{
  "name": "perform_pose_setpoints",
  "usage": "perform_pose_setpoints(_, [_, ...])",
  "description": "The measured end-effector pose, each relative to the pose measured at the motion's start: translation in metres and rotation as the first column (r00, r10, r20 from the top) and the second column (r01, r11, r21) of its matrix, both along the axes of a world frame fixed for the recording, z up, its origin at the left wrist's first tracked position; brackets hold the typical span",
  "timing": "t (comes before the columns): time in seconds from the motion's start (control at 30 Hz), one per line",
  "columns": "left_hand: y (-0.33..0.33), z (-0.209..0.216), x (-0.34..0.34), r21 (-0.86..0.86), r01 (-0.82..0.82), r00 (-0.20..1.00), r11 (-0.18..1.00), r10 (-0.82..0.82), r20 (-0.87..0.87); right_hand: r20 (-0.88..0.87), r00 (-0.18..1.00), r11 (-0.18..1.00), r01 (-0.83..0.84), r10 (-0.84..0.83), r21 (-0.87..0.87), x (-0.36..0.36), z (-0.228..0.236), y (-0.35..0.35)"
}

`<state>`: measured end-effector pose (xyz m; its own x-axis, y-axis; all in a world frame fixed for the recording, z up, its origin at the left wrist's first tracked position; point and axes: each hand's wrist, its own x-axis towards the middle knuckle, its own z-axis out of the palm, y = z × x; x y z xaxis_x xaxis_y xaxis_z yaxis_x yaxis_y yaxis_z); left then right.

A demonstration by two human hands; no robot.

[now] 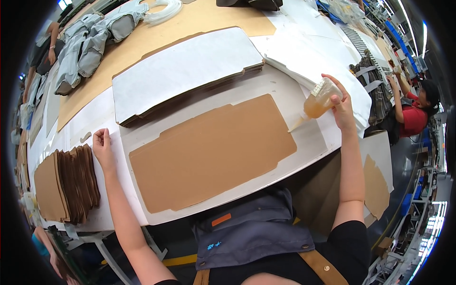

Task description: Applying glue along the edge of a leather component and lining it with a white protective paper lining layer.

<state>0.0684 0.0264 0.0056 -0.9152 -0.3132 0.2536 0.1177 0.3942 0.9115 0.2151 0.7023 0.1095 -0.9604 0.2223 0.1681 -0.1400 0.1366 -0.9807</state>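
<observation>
In my right hand (344, 107) is a clear squeeze bottle (317, 102) of amber liquid, probably glue. It is tilted down to the left, its thin nozzle at the right edge of a flat brown cardboard piece (213, 152). This die-cut piece lies on a pale sheet before me. My left hand (103, 145) hovers at the left with its fingers curled closed, and nothing shows in them. Just below it stands a bundle of brown cardboard pieces (50, 187) on edge. A small curved scrap (85, 137) lies beside that hand.
Beyond the brown piece lies a stack of white-faced cardboard pieces (187, 71). Grey padded bags (92, 47) and a coil of clear tubing (163, 12) are at the far left. White sheets (313, 52) fill the right side. A co-worker in red (413, 116) works at the far right.
</observation>
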Motion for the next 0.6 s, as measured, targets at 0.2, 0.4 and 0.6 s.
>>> perform_pose_setpoints(0.2, [0.002,0.001,-0.002,-0.042,-0.001,1.0,0.999,0.001,-0.001,0.033,0.999,1.0,0.015,-0.016,0.017,0.022,-0.003,0.008])
perform_pose_setpoints(0.4, [-0.001,-0.003,-0.005,-0.052,0.005,1.0,0.999,-0.006,-0.021,0.018,0.992,0.993,0.121,-0.122,0.014,0.056,-0.007,0.004])
perform_pose_setpoints(0.6, [-0.004,-0.004,-0.004,-0.053,0.0,1.0,0.999,-0.001,-0.006,0.014,0.946,0.923,0.319,-0.324,-0.216,0.122,-0.035,-0.005])
